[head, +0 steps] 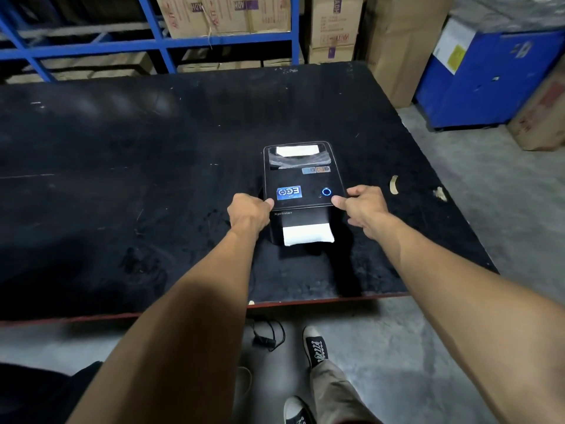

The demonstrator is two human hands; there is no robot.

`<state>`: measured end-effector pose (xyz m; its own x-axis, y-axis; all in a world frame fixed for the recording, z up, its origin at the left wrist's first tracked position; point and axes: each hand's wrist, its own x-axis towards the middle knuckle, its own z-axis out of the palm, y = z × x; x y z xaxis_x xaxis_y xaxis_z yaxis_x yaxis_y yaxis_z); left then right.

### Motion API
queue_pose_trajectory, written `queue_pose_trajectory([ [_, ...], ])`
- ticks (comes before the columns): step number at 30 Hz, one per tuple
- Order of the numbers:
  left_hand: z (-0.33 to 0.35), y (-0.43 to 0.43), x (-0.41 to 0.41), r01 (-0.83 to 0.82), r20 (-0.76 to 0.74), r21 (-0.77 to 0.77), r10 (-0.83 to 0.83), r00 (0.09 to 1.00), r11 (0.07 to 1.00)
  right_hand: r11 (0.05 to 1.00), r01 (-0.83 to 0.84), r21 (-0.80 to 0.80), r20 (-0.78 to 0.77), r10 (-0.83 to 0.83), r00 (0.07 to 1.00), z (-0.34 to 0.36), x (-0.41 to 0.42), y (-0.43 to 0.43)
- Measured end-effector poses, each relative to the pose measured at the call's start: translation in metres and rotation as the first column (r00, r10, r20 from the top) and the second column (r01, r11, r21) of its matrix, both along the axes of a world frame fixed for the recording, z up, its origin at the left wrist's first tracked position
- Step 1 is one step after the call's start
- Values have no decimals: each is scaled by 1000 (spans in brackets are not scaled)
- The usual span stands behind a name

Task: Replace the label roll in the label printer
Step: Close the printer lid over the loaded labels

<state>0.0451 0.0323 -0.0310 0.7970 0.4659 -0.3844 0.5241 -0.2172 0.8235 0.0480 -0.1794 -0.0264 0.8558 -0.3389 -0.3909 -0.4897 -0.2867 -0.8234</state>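
Note:
A black label printer (301, 182) stands on the black table, lid closed, with a blue ring light lit on top. White label paper (307, 234) hangs out of its front slot. Through the rear window a white label roll (296, 150) shows. My left hand (249, 211) grips the printer's front left corner, thumb on the lid edge. My right hand (362, 206) grips the front right corner the same way.
The black table (122, 179) spreads wide to the left and behind the printer. Two paper scraps (394, 184) lie to the right. Blue shelving with cardboard boxes (220, 13) stands behind. A blue bin (489, 81) stands at the right. A cable (267, 335) lies on the floor.

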Motion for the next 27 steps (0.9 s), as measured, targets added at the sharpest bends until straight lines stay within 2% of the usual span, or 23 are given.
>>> queue_pose_trajectory([
  [4,0,-1,-3,-47,-10,-69,46,999,997,1000,10,-16,-21,-11,1000,0,1,-3],
  [8,2,-2,-2,-63,-30,-43,62,998,997,998,-24,-51,-30,23,999,6,0,-4],
  [14,4,0,4,-24,-88,-2,24,996,1000,990,-89,-112,-67,82,994,6,7,-10],
  [22,9,2,6,25,-191,-100,-43,981,995,990,-101,-95,-86,93,992,9,8,-10],
  [27,13,1,5,45,-203,-45,-53,978,998,988,-110,-112,-81,101,992,8,6,-10],
])
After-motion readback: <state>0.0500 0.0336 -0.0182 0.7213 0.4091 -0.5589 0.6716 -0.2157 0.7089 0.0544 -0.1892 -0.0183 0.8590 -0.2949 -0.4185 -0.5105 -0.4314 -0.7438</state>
